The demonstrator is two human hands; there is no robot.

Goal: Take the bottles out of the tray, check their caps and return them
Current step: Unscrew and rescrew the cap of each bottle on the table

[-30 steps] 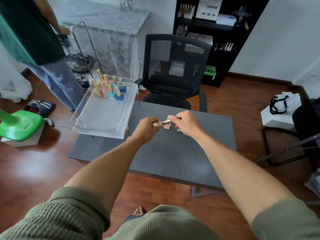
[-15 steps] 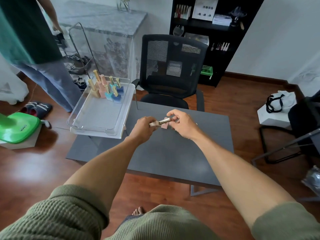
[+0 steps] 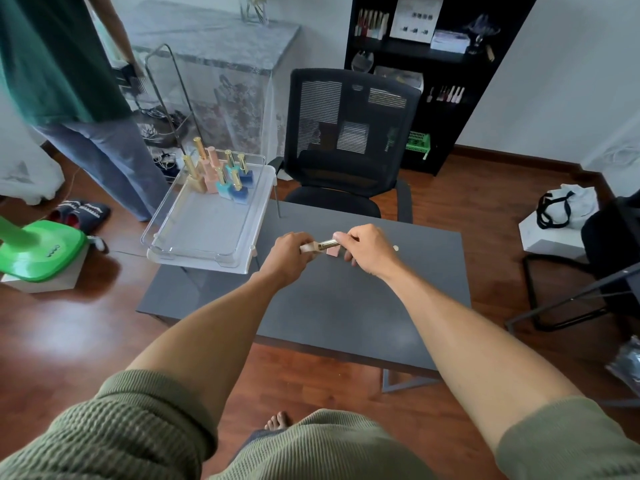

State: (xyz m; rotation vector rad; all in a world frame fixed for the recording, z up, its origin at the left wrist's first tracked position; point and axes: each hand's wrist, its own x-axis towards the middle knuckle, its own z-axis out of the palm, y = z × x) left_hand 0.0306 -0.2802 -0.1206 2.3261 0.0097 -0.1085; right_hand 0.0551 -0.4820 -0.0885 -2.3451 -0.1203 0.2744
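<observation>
I hold a small beige bottle (image 3: 310, 247) lying sideways above the dark grey table (image 3: 346, 306). My left hand (image 3: 289, 256) grips its square body. My right hand (image 3: 369, 251) pinches its gold cap (image 3: 328, 243). A pink bottle (image 3: 334, 251) stands on the table just behind, partly hidden by my right fingers. The clear tray (image 3: 194, 233) sits at the table's left corner, overhanging its edge. Several bottles with gold caps (image 3: 218, 176), beige, pink, teal and blue, stand at the tray's far end.
A black mesh chair (image 3: 349, 140) faces the table's far side. A person in jeans (image 3: 83, 133) stands at the far left by a wire rack. A green fan base (image 3: 38, 251) is on the floor at left. A small white dot (image 3: 396, 248) lies on the table.
My hands stay together on the beige bottle; my right fingers have shifted slightly along the gold cap. The standing person has moved a little at the left.
</observation>
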